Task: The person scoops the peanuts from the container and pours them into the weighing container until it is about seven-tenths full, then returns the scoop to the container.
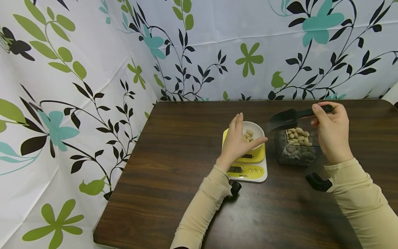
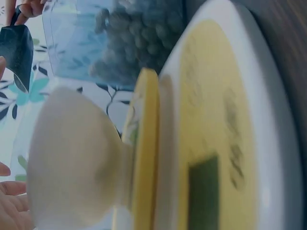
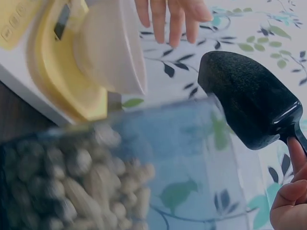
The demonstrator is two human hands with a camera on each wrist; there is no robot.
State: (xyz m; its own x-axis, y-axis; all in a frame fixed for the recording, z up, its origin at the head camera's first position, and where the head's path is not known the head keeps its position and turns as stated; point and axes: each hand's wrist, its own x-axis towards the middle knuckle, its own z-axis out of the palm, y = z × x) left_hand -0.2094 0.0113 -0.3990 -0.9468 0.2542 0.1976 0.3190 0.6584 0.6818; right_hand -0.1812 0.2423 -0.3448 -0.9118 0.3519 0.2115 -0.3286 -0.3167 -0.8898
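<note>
My right hand (image 1: 334, 133) grips the handle of a black scoop (image 1: 283, 120) above a clear container (image 1: 295, 159) of unshelled peanuts (image 1: 297, 137). The right wrist view shows the scoop (image 3: 249, 98) tilted beside the container's wall (image 3: 192, 124). My left hand (image 1: 237, 141) is spread over the near-left side of a white bowl (image 1: 253, 128), thumb and fingers apart, holding nothing. Several peanuts (image 1: 248, 135) lie in the bowl, which stands on a yellow and white kitchen scale (image 1: 261, 174). The scale's display (image 1: 235, 169) seems to read 230.
The dark wooden table (image 1: 168, 155) extends to the left of the scale. A white curtain with leaf and flower prints (image 1: 205, 45) hangs behind and to the left of it. Black wrist devices (image 1: 318, 182) show beneath both cuffs.
</note>
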